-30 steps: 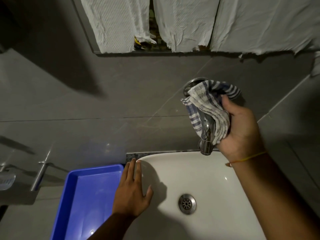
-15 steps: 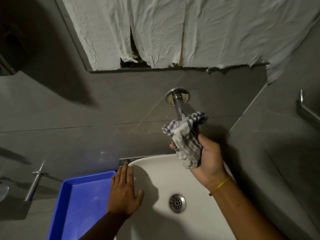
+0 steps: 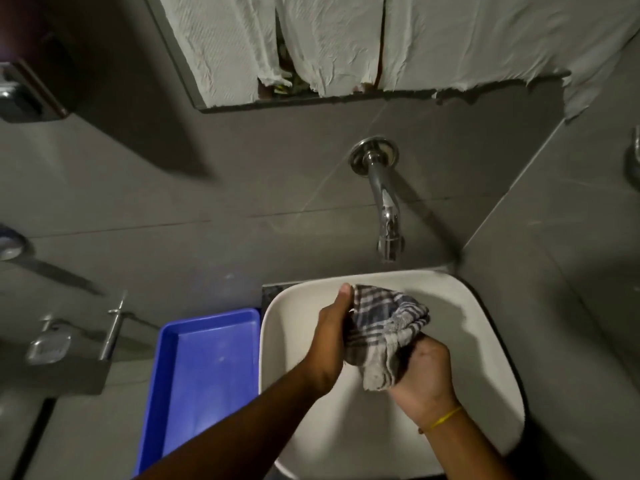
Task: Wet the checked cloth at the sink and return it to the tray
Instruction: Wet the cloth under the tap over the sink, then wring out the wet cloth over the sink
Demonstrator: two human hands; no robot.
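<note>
The checked cloth [image 3: 382, 329], blue and white and bunched up, is held over the white sink basin [image 3: 481, 327]. My left hand [image 3: 327, 341] grips its left side with the thumb up. My right hand [image 3: 424, 379] clutches its lower right end, a yellow band around the wrist. The chrome tap [image 3: 382, 199] juts from the wall above the basin, apart from the cloth. I see no water running. The blue tray [image 3: 204, 372] lies just left of the sink with nothing in it.
Grey tiled walls close in behind and on the right. Torn white paper [image 3: 346, 39] covers a mirror above the tap. A metal soap dish [image 3: 48, 346] and rail [image 3: 112, 332] stick out at the left, a dispenser [image 3: 24, 91] top left.
My right hand brought the cloth down from the tap into the basin. My left hand left the sink rim and took hold of the cloth. The view tilted down.
</note>
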